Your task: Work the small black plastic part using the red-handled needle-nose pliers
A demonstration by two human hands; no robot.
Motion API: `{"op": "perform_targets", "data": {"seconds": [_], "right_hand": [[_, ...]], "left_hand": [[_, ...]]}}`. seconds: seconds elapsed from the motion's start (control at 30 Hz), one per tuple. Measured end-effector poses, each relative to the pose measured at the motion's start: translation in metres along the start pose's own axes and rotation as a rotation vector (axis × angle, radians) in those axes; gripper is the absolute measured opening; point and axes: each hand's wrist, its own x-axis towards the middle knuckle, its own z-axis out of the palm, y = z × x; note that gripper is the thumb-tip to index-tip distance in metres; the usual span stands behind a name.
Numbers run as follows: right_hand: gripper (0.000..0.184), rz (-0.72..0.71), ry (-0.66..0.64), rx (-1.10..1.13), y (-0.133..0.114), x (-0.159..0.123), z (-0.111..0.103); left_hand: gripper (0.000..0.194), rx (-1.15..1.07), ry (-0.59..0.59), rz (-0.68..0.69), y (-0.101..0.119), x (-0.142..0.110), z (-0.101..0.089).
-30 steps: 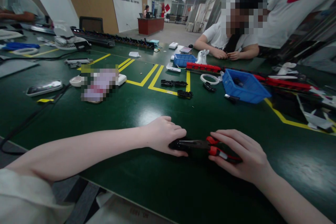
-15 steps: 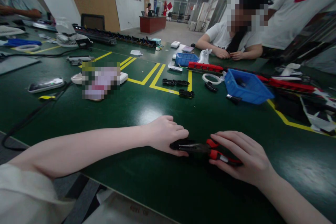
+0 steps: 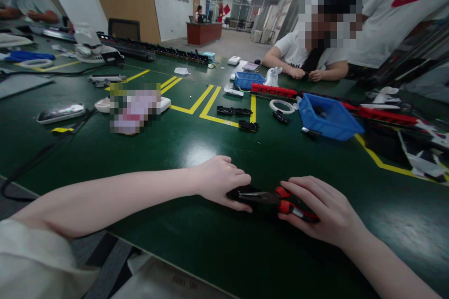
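My right hand (image 3: 319, 208) is closed around the red and black handles of a pair of long-nose pliers (image 3: 268, 197). The jaws point left and reach the dark part (image 3: 234, 193) between the fingers of my left hand (image 3: 224, 181). That part is small and black, mostly covered by the fingers, so its kind does not show. Whether the jaws grip it or only touch it I cannot tell. Both hands are low over the near side of the green table (image 3: 168, 145). Farther off lie black plastic parts (image 3: 234, 110), inside and beside a yellow-taped outline.
A blue bin (image 3: 328, 119) stands at the right, with a roll of white tape (image 3: 282, 106) beside it. Behind them runs a long red strip (image 3: 275, 89). Phones (image 3: 61, 113) and a black cable (image 3: 45, 152) lie at the left. A person (image 3: 326, 51) sits across the table.
Hands and pliers hold almost the same pose; the right hand and pliers have shifted very slightly left. The person across has moved the head a little.
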Motion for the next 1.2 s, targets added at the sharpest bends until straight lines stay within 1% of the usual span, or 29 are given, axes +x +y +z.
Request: {"op": "perform_targets", "data": {"seconds": [0.2,0.43,0.57,0.7,0.97,1.03,1.17,1.2], "right_hand": [[0.057,0.042,-0.048,-0.010,-0.0010,0.0004,-0.0014],[0.041,0.057,-0.063,-0.016,-0.0024,0.0046,0.0020],[0.036,0.007,-0.042,-0.096,-0.0026,0.0074,0.0026],[0.035,-0.031,-0.003,-0.190,-0.0010,0.0072,0.0036],[0.034,-0.067,0.013,-0.250,0.0059,0.0049,0.0071],[0.035,-0.046,0.022,-0.243,0.0036,0.0055,0.0074],[0.034,0.090,0.051,-0.166,-0.0030,0.0078,0.0072],[0.034,0.103,0.054,-0.155,-0.0033,0.0079,0.0071]], "left_hand": [[0.049,-0.041,-0.002,-0.010,-0.0015,0.0005,0.0014],[0.051,-0.028,-0.016,-0.010,-0.0008,0.0015,0.0023],[0.051,-0.039,-0.024,-0.006,-0.0023,0.0023,0.0018],[0.050,-0.051,-0.052,-0.002,-0.0036,0.0033,-0.0007],[0.050,-0.071,-0.096,-0.003,-0.0037,0.0057,-0.0020],[0.050,-0.073,-0.094,-0.004,-0.0041,0.0055,-0.0014],[0.052,-0.069,-0.084,0.006,-0.0050,0.0047,-0.0003],[0.052,-0.068,-0.082,0.009,-0.0051,0.0046,-0.0001]]}}
